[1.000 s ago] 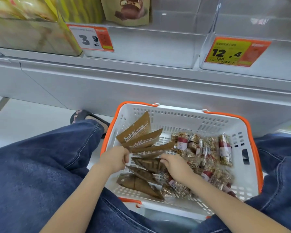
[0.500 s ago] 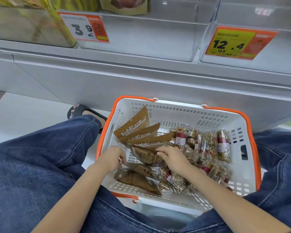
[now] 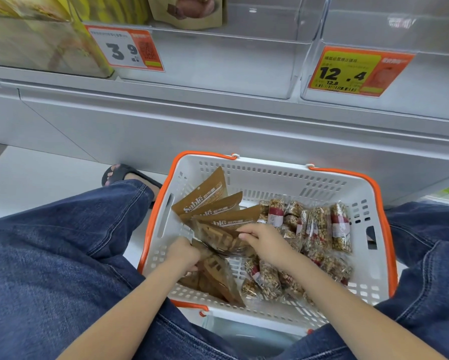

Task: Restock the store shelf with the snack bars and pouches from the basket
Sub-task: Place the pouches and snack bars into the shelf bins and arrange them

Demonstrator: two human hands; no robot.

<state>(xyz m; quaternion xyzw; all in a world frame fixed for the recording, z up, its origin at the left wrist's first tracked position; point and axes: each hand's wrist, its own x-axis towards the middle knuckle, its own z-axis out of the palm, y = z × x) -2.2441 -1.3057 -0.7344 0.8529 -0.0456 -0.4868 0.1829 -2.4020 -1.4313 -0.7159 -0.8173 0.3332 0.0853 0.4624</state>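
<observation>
A brown pouch point(image 3: 222, 239) lies in the left half of the basket point(image 3: 278, 175), held at both ends. The left hand point(image 3: 184, 254) grips its near-left corner with curled fingers; the right hand point(image 3: 263, 242) pinches its right edge between thumb and fingertips. Just beyond the hands, three more pouches point(image 3: 210, 201) lean upright against the basket's left wall, fanned one behind another. Below the left hand, further pouches point(image 3: 215, 281) lie flat near the basket's front wall. To the right of the right hand, and partly under its forearm, clear-wrapped snack bars point(image 3: 319, 227) fill the right half of the basket. The basket sits on the floor between denim-clad legs point(image 3: 62, 255). Well beyond the hands stands the shelf point(image 3: 218, 61) with its clear bins and price tags point(image 3: 126, 49).
</observation>
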